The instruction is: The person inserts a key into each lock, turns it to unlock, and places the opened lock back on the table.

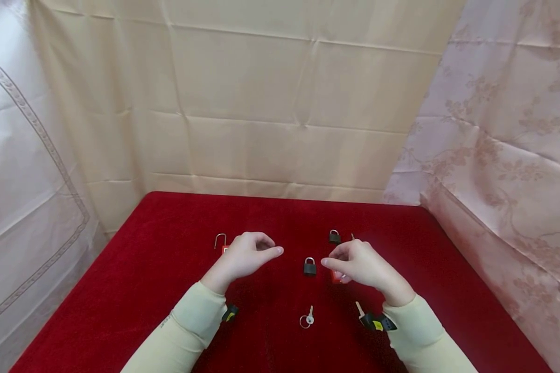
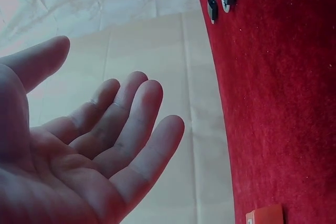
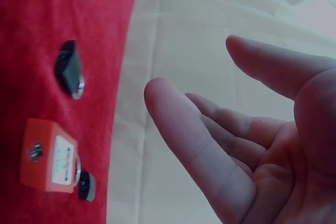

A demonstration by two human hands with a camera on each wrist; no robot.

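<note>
Palm up in the left wrist view, my left hand hovers over the table with loosely bent fingers and nothing in them. Just behind it sits a red padlock with its shackle raised, partly hidden. My right hand, likewise holding nothing, is above another red padlock, which it partly covers in the head view. A black padlock stands between the hands. Farther back is a second black padlock.
A key on a ring lies on the red cloth near the front middle. Another key shows beside the right wrist strap. A thin metal piece pokes out behind the right hand. A beige curtain hangs behind the table.
</note>
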